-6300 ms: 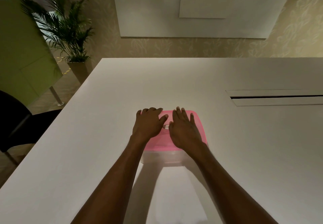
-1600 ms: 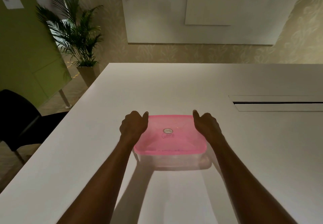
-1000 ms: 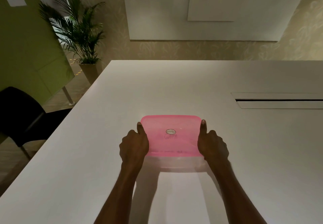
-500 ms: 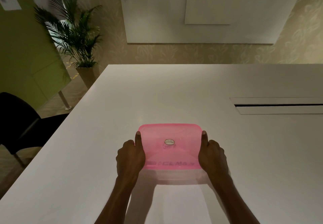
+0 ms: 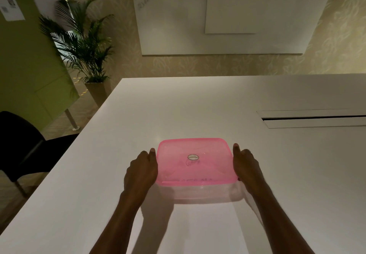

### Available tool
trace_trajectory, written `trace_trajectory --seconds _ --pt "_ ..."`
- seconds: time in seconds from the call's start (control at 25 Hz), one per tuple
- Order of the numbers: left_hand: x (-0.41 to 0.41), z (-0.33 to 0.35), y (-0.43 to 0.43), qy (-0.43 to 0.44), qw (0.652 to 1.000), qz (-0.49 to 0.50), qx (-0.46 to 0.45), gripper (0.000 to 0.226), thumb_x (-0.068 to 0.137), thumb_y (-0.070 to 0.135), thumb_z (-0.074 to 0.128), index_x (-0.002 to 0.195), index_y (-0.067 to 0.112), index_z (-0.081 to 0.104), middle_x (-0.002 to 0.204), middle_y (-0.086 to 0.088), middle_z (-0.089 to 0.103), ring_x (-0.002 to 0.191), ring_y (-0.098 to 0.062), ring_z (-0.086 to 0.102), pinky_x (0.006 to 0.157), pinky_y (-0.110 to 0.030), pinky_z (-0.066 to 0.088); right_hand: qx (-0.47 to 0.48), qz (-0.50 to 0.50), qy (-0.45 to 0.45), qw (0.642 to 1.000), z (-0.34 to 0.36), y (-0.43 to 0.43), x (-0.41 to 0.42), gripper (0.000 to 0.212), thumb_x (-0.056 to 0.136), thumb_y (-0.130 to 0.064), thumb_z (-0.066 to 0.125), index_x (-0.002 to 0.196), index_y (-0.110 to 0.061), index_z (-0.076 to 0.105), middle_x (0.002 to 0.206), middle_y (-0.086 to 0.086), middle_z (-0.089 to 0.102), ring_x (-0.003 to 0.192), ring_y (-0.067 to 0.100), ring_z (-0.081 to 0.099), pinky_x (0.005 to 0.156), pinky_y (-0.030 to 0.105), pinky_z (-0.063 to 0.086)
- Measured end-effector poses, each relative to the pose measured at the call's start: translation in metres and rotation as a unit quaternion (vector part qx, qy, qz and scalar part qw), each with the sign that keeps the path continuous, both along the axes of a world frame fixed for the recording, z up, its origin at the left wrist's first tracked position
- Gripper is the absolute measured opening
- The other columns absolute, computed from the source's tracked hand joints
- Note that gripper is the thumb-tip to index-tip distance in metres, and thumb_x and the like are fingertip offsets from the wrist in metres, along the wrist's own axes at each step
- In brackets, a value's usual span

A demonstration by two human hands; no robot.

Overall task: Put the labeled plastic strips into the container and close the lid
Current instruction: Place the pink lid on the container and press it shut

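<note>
A clear plastic container (image 5: pixel 200 192) stands on the white table (image 5: pixel 178 111), with its pink lid (image 5: pixel 195 161) lying flat on top. The lid carries a small oval sticker and faint handwriting. My left hand (image 5: pixel 141 171) grips the container's left side, thumb along the lid's edge. My right hand (image 5: pixel 246 167) grips the right side the same way. Dark lettering shows dimly through the lid near its front edge; I cannot make out strips inside.
A long slot with a flap (image 5: pixel 313 119) is cut into the table at the right. A black chair (image 5: pixel 21 146) stands off the table's left edge. A potted palm (image 5: pixel 83 55) and a green partition (image 5: pixel 29 65) stand beyond the far left corner.
My hands went from pressing flat on the lid to holding the container by its two sides. Over the last second the grip and the container have hardly shifted.
</note>
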State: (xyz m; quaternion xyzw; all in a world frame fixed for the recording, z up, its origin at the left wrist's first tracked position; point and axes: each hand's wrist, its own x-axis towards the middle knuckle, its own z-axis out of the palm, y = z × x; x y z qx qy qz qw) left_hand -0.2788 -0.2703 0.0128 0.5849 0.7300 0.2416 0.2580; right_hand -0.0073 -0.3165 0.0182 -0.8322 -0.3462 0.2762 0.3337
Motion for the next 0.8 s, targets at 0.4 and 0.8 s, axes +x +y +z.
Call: trace_trajectory --seconds 0.4,0.8 --pt "0.057 0.006 -0.025 0.140 0.932 -0.243 0.228 0.051 0.109 0.039 0.037 0.159 0.028 0.035 0.168 -0.001 0.028 0.157 -0.021 0.022 0.128 -0.043 0.014 0.173 0.200 -0.310 0.913 -0.003 -0.016 -0.060 0.050 0.108 -0.034 0.045 0.155 -0.014 0.047 0.163 0.006 0.043 0.153 0.026 0.036 0.125 0.043 0.031" --pt "0.073 -0.014 -0.025 0.237 0.927 -0.244 0.158 0.055 0.108 0.044 0.010 0.163 0.039 0.013 0.172 0.007 0.004 0.160 -0.017 -0.003 0.128 -0.041 -0.008 0.120 0.192 -0.377 0.898 -0.041 -0.002 -0.061 0.044 0.101 -0.027 0.060 0.144 -0.022 0.061 0.155 0.003 0.052 0.148 0.029 0.045 0.122 0.048 0.035"
